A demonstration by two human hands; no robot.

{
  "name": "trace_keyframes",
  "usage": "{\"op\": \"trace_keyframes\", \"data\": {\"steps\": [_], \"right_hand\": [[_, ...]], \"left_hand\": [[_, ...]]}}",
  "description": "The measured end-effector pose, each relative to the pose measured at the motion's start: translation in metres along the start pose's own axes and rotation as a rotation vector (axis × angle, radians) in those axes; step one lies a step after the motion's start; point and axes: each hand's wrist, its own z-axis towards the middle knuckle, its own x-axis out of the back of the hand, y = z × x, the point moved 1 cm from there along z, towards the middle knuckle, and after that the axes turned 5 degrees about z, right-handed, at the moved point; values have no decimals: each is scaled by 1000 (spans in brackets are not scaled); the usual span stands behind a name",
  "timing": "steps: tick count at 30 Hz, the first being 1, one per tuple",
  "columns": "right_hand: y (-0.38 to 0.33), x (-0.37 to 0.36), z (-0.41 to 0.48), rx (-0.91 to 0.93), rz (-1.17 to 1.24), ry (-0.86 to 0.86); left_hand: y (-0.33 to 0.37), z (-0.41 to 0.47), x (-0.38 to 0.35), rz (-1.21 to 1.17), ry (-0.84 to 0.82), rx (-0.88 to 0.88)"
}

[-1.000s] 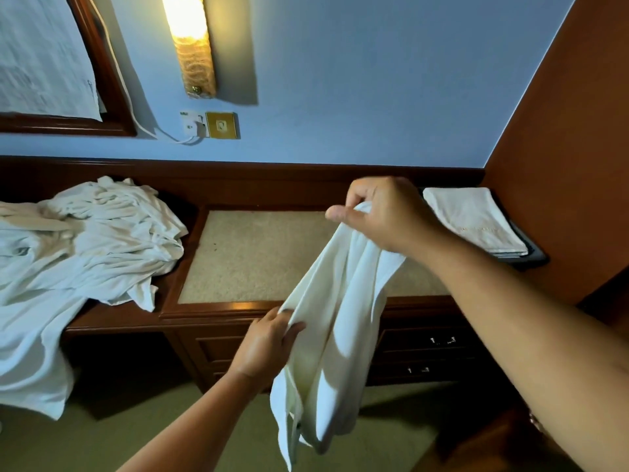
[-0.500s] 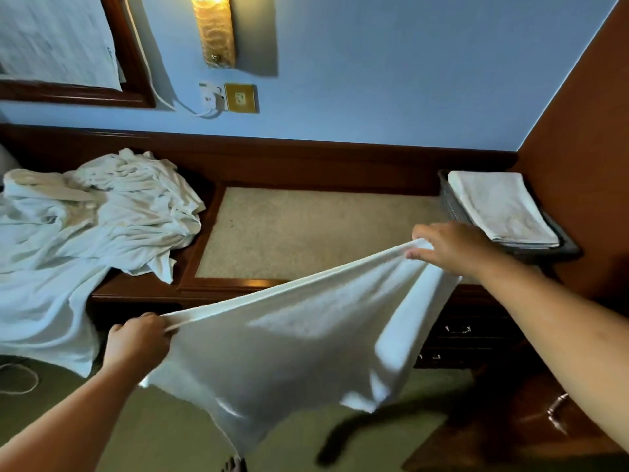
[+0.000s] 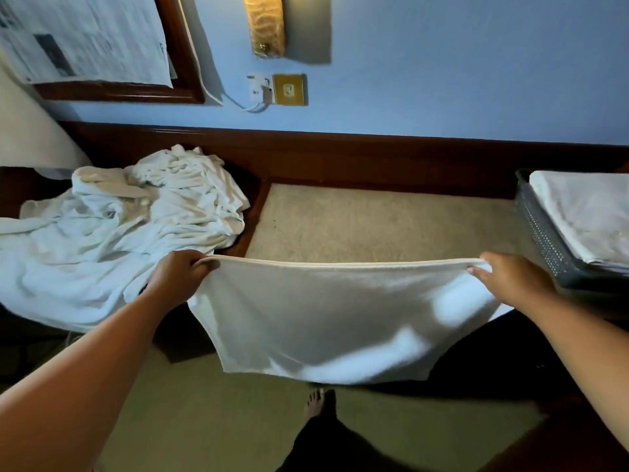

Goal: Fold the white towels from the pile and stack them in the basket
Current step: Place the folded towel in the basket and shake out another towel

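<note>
From my remote seat I saw a blue wall [image 3: 442,63] above a dark wooden desk [image 3: 340,155], whose inset top [image 3: 374,223] looked beige and napped like short carpet. At nine o'clock the pile [image 3: 136,226] lay crumpled and deeply creased, spilling over the desk's front edge. At three o'clock stood the basket [image 3: 544,240], grey and perforated, with a folded towel [image 3: 585,212] lying flat and square inside it.

The towel [image 3: 326,318] in hand hung at the centre, spread wide in front of the desk, with its hemmed top edge pulled almost straight. The cloth looked soft, thin and limp, and it sagged toward six o'clock. The left hand [image 3: 177,277] had its fingers curled tight round the corner at nine o'clock. The right hand [image 3: 510,281] pinched the corner at three o'clock, its fingertips closed on the hem.

I judged this to be the opening-out step, with the first fold not yet made. The next move called for laying the cloth flat on the inset top or bringing the two corners together, with the hem kept taut so that the edges matched.
</note>
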Motion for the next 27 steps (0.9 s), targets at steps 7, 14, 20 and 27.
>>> {"op": "trace_keyframes", "data": {"steps": [7, 14, 20, 27], "right_hand": [[-59, -20, 40, 109, -56, -570], [-156, 20, 8, 301, 912, -447], [-175, 39, -30, 238, 1301, -60], [-172, 57, -75, 117, 1789, 55]], "left_hand": [[115, 52, -31, -219, -271, -85], [244, 45, -23, -688, -842, -305], [287, 20, -15, -1138, -971, -95], [276, -43, -20, -1312, -817, -549]]}}
